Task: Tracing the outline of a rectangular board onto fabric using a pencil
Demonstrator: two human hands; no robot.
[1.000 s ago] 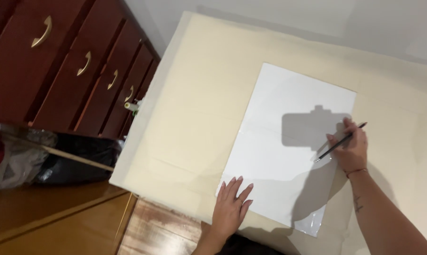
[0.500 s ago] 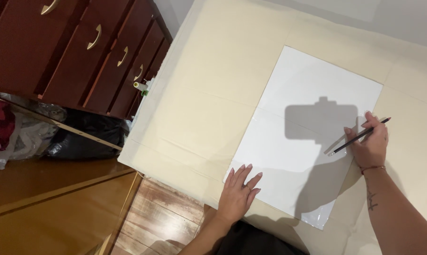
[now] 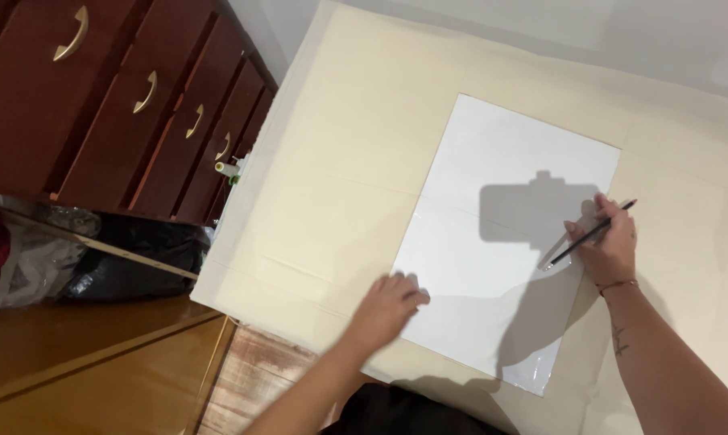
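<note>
The fingers (image 3: 583, 234) of the right hand (image 3: 607, 246) are closed together around a thin dark pencil (image 3: 591, 234), which is held at a slant with its lower tip resting on a large white rectangular sheet of glossy paper (image 3: 493, 209) near that sheet's right edge. A thin red cord is worn at the right wrist, and a small dark mark is seen on the forearm below it. The fingers of the left hand (image 3: 386, 308) are blurred, so whether they are spread or together cannot be told; the hand is laid palm down at the lower left edge of the white sheet, with the fingertips on the sheet, and nothing is gripped in it. The white sheet is laid on a broad cream-coloured flat surface with faint fold lines (image 3: 356, 161), tilted slightly relative to that surface's edges. A dark box-shaped shadow is cast on the middle of the sheet, just left of the right hand. To the left of the cream surface, a dark reddish wooden chest of drawers with curved brass handles (image 3: 130, 105) is seen. Below it, a black plastic bag (image 3: 130, 262) and a crumpled clear plastic bag (image 3: 34, 258) are lying beside a polished brown wooden floor (image 3: 82, 370). A small white and green object (image 3: 229, 171) is located at the left edge of the cream surface
</note>
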